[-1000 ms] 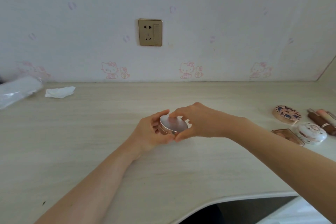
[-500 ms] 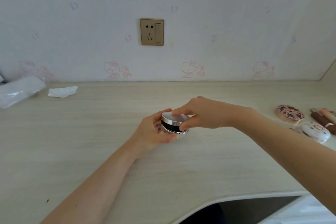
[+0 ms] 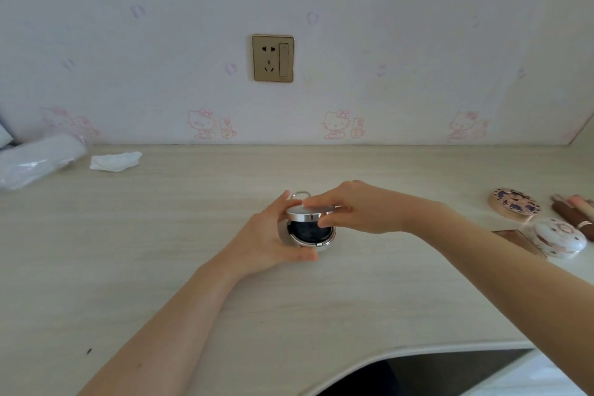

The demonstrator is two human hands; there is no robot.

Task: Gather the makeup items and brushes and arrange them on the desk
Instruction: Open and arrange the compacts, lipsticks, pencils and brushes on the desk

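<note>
The pale wood-grain desk fills the lower part of the view, its far edge meeting a wall with pink cartoon-cat wallpaper and a gold wall socket. Well left of the socket, at the back of the desk, lies a clear plastic-wrapped roll with a crumpled white tissue just beside it. Below the socket, near the middle of the desk, the left hand cups the base of a round silver compact, fingers curled around its side. The right hand pinches the compact's lid, which is raised above a dark inside. Far right of the socket sit a floral round compact, a white domed compact, a brown flat palette and some brown and pink tubes, close together.
</note>
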